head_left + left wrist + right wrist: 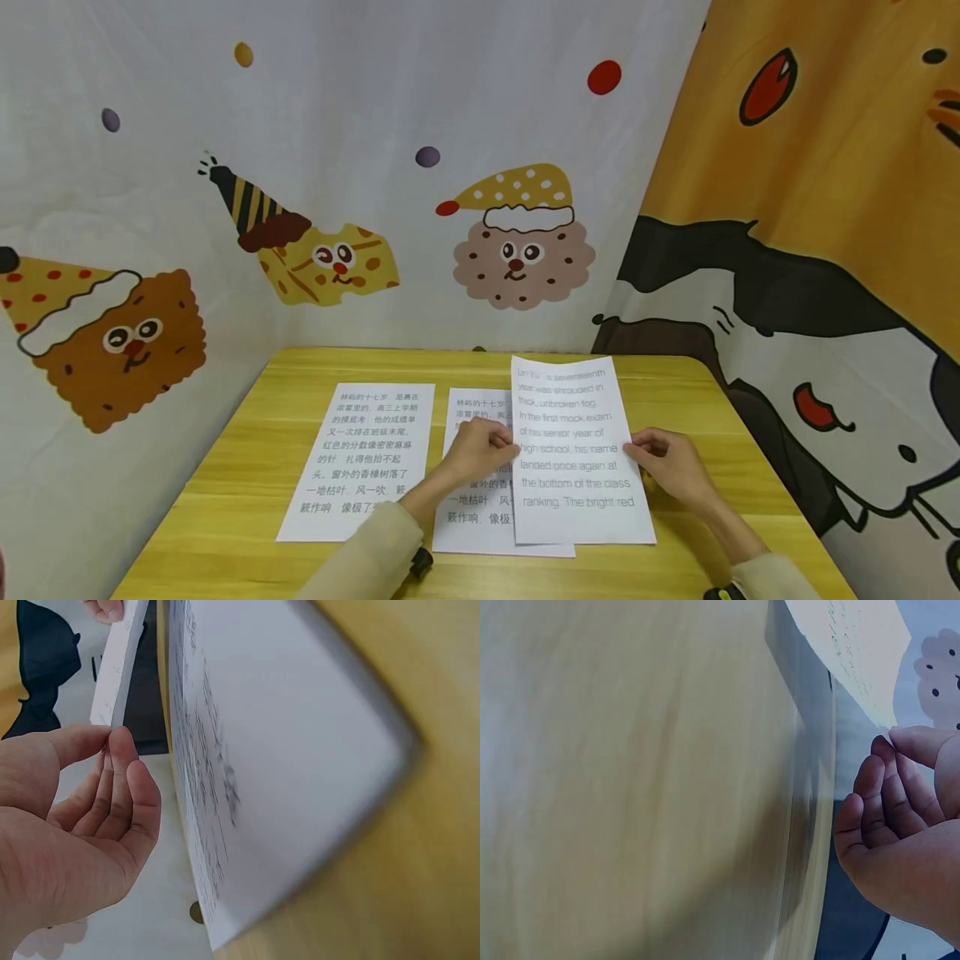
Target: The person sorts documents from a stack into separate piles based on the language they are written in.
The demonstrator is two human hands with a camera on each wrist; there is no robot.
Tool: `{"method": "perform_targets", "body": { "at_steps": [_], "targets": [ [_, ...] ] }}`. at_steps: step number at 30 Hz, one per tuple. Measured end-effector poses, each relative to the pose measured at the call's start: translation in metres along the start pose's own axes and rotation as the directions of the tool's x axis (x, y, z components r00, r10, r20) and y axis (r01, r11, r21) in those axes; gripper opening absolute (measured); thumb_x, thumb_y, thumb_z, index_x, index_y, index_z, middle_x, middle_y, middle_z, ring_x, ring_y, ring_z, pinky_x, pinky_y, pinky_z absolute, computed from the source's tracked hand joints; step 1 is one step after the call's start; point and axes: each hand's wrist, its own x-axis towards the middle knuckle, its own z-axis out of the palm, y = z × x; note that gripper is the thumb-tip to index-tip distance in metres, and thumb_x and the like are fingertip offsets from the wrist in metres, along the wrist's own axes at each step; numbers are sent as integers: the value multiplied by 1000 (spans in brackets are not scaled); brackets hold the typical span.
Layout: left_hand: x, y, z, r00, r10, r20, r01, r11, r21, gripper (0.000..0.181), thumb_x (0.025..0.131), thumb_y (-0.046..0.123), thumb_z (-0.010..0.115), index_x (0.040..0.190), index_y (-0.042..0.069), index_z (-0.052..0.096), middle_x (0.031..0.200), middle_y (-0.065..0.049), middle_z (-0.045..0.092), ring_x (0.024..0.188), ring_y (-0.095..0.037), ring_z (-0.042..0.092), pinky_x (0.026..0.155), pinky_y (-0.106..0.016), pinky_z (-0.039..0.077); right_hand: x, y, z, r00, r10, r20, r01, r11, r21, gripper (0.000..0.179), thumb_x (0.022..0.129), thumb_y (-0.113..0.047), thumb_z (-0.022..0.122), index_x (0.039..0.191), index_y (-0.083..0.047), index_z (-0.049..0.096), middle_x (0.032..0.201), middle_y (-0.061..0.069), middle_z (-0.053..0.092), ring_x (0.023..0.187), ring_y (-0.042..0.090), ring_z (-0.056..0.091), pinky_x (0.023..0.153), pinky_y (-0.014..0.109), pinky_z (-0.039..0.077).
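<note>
A: Where can you slip through on the right?
B: Past your right hand (670, 467): bare tabletop (723, 433) reaches the right edge.
A: Between your hands?
B: Blocked; the raised sheet (573, 525) spans from there to your left hand (476, 448), overhanging part of the middle sheet (463, 533).
A: And leftward?
B: Your left forearm (429, 497) crosses the narrow strip before the left sheet (367, 454). Beyond that sheet, you have bare wood. Behind the far edge, cloth (517, 108) stops you.
</note>
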Motion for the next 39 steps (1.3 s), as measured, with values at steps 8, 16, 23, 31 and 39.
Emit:
{"method": "perform_targets", "body": {
  "at_steps": [8,16,23,31,39],
  "targets": [
    [13,9,21,1000,26,13,-26,1000,-2,8,99,14,84,101,7,85,89,-3,83,72,-5,70,68,-20,60,-4,12,-15,1000,26,-10,-26,998,-52,20,106,-20,82,115,-3,81,103,9,82,84,10,68,71,22,56],
    [23,20,44,999,33,28,-31,998,-55,8,98,11,85,101,4,85,87,-5,84,68,-3,72,65,-19,60,-5,24,-35,1000,5,-28,-8,994,-113,21,107,-21,81,116,-2,81,103,9,83,84,7,67,71,21,55],
    [29,29,62,999,28,44,-24,996,-84,7,97,10,86,99,3,85,83,-4,83,65,-1,71,62,-17,58,-6,33,-50,999,13,-46,-20,987,-160,22,106,-21,81,116,-2,81,106,11,83,83,4,67,71,21,55],
    [36,38,77,996,70,59,-69,997,-22,7,96,9,86,93,3,84,81,-4,81,63,2,63,59,-15,53,-6,47,-63,997,67,-39,-73,975,-211,27,107,-24,80,120,0,80,112,14,83,89,10,67,72,20,55],
    [40,44,87,993,95,70,-102,989,106,10,98,15,84,90,10,84,76,4,76,61,2,56,61,-15,47,-4,60,-70,995,89,-43,-97,969,-229,32,108,-28,80,121,0,80,109,11,82,88,9,66,72,21,54]
  ]
}}
